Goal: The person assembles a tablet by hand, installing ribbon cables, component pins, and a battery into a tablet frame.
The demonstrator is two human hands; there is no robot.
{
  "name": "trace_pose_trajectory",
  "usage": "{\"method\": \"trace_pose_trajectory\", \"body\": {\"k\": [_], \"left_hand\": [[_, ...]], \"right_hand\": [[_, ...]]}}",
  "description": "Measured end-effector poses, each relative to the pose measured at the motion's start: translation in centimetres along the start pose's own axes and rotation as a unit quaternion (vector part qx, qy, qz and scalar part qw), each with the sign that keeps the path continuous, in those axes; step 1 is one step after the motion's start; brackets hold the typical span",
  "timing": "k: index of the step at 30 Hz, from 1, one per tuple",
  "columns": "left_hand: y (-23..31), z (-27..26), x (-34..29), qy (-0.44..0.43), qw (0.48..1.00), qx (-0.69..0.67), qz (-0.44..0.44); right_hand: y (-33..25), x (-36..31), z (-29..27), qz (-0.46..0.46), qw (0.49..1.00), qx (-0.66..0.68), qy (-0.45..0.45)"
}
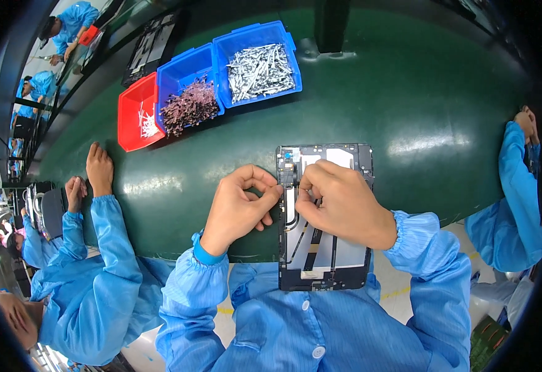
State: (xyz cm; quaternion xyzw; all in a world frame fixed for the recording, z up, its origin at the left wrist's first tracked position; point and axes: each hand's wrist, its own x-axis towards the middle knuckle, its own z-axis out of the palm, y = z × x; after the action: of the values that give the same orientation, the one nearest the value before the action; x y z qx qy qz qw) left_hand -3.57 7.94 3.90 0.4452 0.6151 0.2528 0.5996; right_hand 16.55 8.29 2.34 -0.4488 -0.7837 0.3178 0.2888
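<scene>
An opened tablet (pixel 339 282) lies at the near edge of the green table, its lower end reaching past the edge toward my body. Inside it show black boards, dark flat cables and large pale panels. My left hand (pixel 230 208) is at the tablet's upper left edge, thumb and forefinger drawn together there. Over the tablet's upper middle is my right hand (pixel 348 201), fingers curled in a pinch near the small parts at the upper left. Whatever either pinch holds is too small or hidden to name.
Farther back stand a red bin (pixel 133 102) with white strips, a blue bin (pixel 184 67) with pinkish-brown pieces, and another blue bin (pixel 252 36) with black-and-white strips. Behind them lies a dark panel (pixel 150 49). A black post (pixel 331 28) rises at the back. Co-workers sit left and right.
</scene>
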Motion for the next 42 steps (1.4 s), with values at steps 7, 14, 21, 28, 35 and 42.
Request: {"method": "trace_pose_trajectory", "body": {"k": [7, 14, 21, 28, 35, 42], "left_hand": [[0.5, 0.1, 1.0, -0.020, 0.999, 0.034, 0.008], [-0.8, -0.6, 0.8, -0.033, 0.999, 0.014, 0.039], [-2.4, 0.0, -0.3, 0.049, 0.993, -0.051, 0.090], [-2.4, 0.2, -0.1, 0.069, 0.985, -0.086, 0.133], [-2.3, 0.2, -0.2, 0.068, 0.984, -0.090, 0.134], [-2.5, 0.1, -0.4, 0.069, 0.985, -0.104, 0.123]], "right_hand": [[-0.6, 2.7, -2.6, 0.042, 0.995, 0.058, -0.069], [0.6, 10.8, -4.1, -0.109, 0.984, -0.111, 0.086], [2.7, 16.1, -2.0, -0.242, 0.887, -0.391, 0.028], [2.5, 17.6, -1.3, -0.217, 0.891, -0.398, -0.014], [3.3, 17.1, -2.7, -0.277, 0.916, -0.275, 0.091], [1.6, 14.1, -3.7, -0.241, 0.959, -0.085, 0.123]]}}
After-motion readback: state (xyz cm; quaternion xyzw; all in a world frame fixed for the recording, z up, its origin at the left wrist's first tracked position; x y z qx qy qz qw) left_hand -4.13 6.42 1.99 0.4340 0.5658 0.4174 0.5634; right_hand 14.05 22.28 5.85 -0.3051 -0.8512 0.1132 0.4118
